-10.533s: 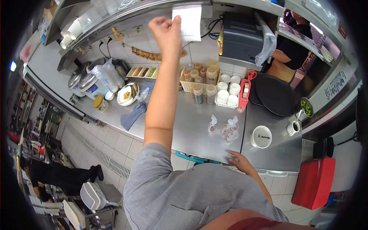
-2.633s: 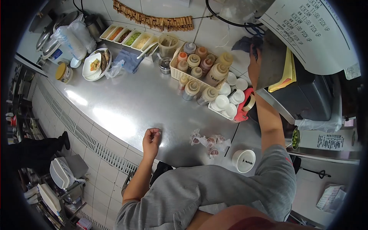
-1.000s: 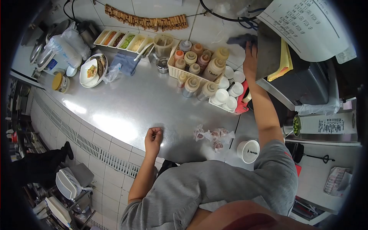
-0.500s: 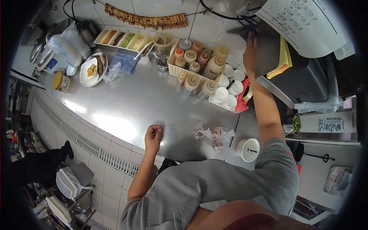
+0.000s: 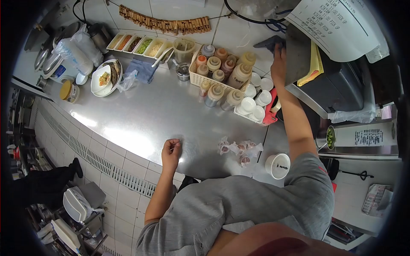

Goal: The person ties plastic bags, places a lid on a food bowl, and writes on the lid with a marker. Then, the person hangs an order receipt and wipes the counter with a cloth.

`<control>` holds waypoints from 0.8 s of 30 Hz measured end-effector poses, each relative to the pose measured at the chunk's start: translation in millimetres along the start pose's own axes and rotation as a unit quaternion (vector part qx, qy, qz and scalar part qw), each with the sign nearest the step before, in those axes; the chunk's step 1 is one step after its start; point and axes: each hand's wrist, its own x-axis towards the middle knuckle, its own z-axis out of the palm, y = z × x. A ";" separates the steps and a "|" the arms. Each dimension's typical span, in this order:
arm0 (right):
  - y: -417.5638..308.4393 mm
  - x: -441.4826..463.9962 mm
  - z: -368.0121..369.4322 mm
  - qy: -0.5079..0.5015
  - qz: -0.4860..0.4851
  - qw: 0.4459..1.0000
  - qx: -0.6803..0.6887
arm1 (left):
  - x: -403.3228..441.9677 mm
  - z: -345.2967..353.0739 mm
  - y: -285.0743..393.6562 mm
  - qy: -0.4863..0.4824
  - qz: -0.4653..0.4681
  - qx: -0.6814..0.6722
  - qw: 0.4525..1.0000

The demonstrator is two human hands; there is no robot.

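Note:
My right hand point(image 5: 278, 64) reaches far forward along the side of a dark boxy machine point(image 5: 341, 87). Its fingertips are closed on the edge of a dark grey cloth point(image 5: 270, 43) by the tiled wall. Over the steel counter's near edge, my left hand point(image 5: 171, 152) is held with curled fingers; whether something small sits in them I cannot make out. Several small knotted plastic bags point(image 5: 243, 151) with brownish contents lie to its right. Beside my right arm stands a white paper tub point(image 5: 277, 166) with dark print inside.
A cream basket point(image 5: 205, 81) of sauce bottles and a rack of small white dishes point(image 5: 247, 106) stand along the back. Topping trays point(image 5: 134, 45), a blue cloth point(image 5: 143, 70) and plates with food point(image 5: 102, 81) are further left. Printed order slips point(image 5: 337, 30) hang at upper right.
The dark cloth, blurred beside my right hand before, now shows sharply and a little lower. My right hand has dropped slightly. My left hand stays in the same place.

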 end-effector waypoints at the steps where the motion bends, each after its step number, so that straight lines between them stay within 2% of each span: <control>1: -0.6 3.0 -5.8 -0.034 0.020 0.999 0.018 | -0.6 -0.7 -0.3 0.001 0.001 0.006 1.000; 2: 7.9 10.8 9.3 -0.034 0.018 0.999 0.018 | -0.6 0.1 -0.5 0.003 0.001 0.012 1.000; 5: 24.6 9.2 51.9 0.048 0.011 0.996 0.071 | -4.2 -2.3 2.7 -0.007 -0.016 0.010 1.000; 8: 6.5 -16.2 62.2 -0.034 -0.039 0.999 -0.002 | -3.1 -2.6 -7.0 0.000 -0.010 -0.009 1.000; 10: 13.4 -41.2 114.6 0.077 -0.181 0.977 0.087 | -3.8 -3.9 -10.1 0.005 -0.006 -0.010 1.000; 14: 7.9 -7.1 69.1 0.036 -0.206 0.977 0.050 | -7.4 -9.0 -11.3 0.022 -0.003 -0.004 1.000; 16: -15.0 34.0 36.1 0.120 -0.214 0.963 0.113 | -7.8 -10.3 -16.8 0.022 -0.010 -0.003 1.000; 19: -57.4 72.6 37.3 0.139 -0.259 0.947 0.130 | -8.5 -8.1 -14.3 0.023 -0.022 -0.011 0.999; 21: -90.4 78.4 38.4 0.081 -0.268 0.956 0.091 | -8.3 -8.2 -12.7 0.028 -0.024 -0.016 0.999; 24: -121.4 77.9 59.9 0.124 -0.300 0.939 0.113 | -8.7 -7.5 -12.9 0.054 -0.020 -0.034 0.998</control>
